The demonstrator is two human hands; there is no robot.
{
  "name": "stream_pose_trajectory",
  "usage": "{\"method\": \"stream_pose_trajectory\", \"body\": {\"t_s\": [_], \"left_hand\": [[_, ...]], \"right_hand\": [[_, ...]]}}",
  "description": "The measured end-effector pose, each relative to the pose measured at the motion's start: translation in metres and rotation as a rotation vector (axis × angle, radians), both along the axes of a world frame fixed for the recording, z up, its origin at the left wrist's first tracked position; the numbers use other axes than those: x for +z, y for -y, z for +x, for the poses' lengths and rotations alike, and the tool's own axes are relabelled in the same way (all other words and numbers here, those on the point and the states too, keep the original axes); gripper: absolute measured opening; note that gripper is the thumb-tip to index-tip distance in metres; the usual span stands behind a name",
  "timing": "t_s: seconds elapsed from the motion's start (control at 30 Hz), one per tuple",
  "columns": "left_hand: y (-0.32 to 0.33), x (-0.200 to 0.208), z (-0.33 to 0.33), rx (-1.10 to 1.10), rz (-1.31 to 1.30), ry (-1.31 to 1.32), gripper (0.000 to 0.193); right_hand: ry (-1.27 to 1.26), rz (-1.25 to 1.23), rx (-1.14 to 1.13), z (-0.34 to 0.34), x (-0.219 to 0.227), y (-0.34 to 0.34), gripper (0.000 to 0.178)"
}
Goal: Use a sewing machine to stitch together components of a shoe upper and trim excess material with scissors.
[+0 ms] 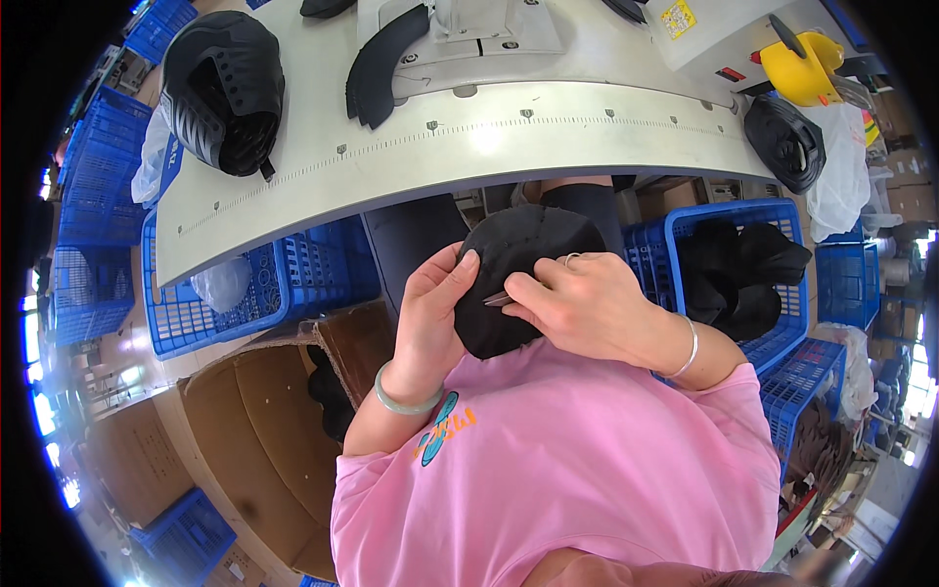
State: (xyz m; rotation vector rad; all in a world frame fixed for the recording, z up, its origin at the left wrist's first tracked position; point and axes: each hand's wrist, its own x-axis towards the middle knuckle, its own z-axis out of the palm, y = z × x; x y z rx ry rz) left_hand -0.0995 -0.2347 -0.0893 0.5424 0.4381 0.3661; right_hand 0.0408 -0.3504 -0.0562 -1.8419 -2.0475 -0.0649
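Observation:
A curved black fabric piece (533,232), with a seam across it, is held up in front of my chest, just below the table edge. My left hand (435,298) grips its left side, thumb on top and fingers behind. Over its lower right, my right hand (597,305) is closed on small metal snips (498,299). Their short pointed blades lie against the fabric; the grip is hidden in my fingers.
A white sewing machine table (469,157) with a printed ruler curves ahead. On it are a black shoe (222,93), black curved pieces (386,68) and a yellow container (800,70). Blue baskets (675,259) stand below on both sides; a cardboard box (259,430) is at lower left.

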Motion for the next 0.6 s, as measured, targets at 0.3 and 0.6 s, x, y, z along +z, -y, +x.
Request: {"method": "stream_pose_trajectory", "body": {"t_s": [0.3,0.6], "left_hand": [[-0.004,-0.002,-0.002,0.001,-0.005,0.024,0.026],[-0.005,-0.017,-0.015,0.097,0.187,-0.033,0.027]], "right_hand": [[-0.011,-0.006,-0.060,0.003,-0.013,-0.013,0.023],[-0.211,0.066,-0.145,0.011,-0.025,-0.028,0.019]]}}
